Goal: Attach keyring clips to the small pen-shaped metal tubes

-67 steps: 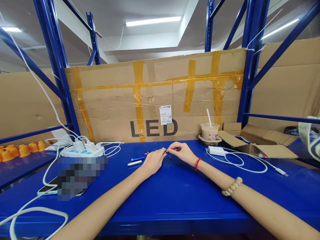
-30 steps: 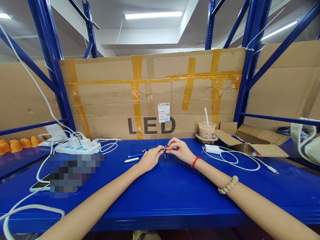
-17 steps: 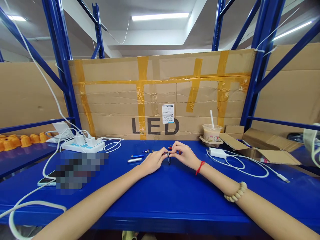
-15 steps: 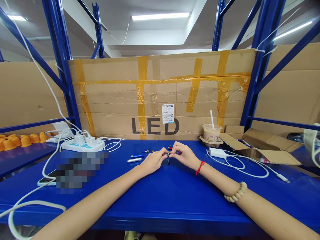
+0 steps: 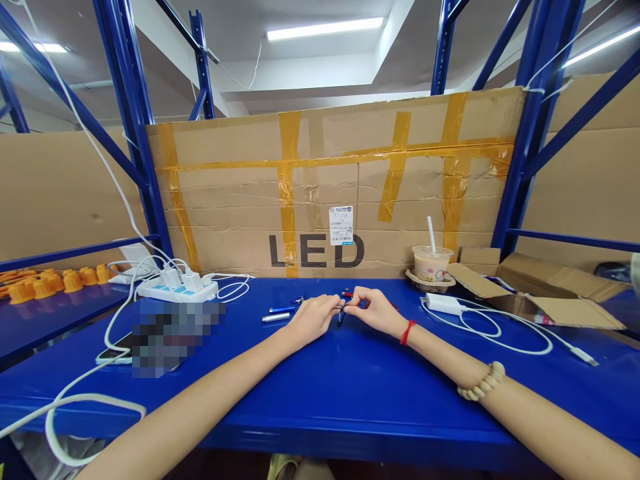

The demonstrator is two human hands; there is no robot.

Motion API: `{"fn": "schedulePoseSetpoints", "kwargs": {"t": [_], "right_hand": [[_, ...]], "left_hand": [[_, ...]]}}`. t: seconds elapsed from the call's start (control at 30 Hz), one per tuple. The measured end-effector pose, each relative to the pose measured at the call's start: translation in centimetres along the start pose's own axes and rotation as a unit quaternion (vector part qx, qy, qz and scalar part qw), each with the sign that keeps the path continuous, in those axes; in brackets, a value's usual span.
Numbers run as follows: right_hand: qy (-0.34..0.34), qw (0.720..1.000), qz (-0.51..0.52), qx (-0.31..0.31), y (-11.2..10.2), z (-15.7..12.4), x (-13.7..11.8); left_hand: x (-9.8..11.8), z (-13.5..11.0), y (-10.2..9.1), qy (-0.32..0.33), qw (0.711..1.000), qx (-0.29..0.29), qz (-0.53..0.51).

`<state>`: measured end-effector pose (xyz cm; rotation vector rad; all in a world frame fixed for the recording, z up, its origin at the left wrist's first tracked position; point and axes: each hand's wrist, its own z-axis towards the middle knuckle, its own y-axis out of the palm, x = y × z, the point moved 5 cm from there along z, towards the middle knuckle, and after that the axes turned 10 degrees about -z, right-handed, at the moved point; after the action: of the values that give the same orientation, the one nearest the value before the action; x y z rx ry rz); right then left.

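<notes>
A small dark piece (image 5: pixel 341 317) with a shiny upper end is held just above mid-table, slightly right of the frame's centre. The left hand (image 5: pixel 314 319) pinches it at the fingertips from one side; the right hand (image 5: pixel 376 310), thumb and forefinger together, grips it from the other, though the exact contact is too small to make out. Half a second ago the piece hung nearly upright; now it leans, lower end towards the frame's left, which suggests it is being turned and the fine handling is unfinished. Left of centre lie a silver pen-like tube (image 5: pixel 276 318), a blue rod (image 5: pixel 281 309) and tiny metallic bits (image 5: pixel 299 300); a red piece (image 5: pixel 347 293) shows behind the right fingers. Farther out, a drink cup (image 5: pixel 431 267) and white adapter cable (image 5: pixel 443 303) sit centre-right, an open cardboard box (image 5: pixel 580 310) at right, and a white power strip (image 5: pixel 150 290) at left.
</notes>
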<state>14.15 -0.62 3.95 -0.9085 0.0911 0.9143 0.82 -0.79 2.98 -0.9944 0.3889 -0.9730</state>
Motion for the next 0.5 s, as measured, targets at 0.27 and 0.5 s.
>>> {"fn": "schedulePoseSetpoints", "kwargs": {"t": [0.27, 0.5], "right_hand": [[0.070, 0.995, 0.078, -0.006, 0.5, 0.2, 0.5], [0.113, 0.987, 0.108, -0.038, 1.2, 0.1, 1.0]], "left_hand": [[0.1, 0.1, -0.4, -0.005, 0.999, 0.024, -0.034], [-0.3, 0.2, -0.1, -0.022, 0.999, 0.016, -0.035]]}}
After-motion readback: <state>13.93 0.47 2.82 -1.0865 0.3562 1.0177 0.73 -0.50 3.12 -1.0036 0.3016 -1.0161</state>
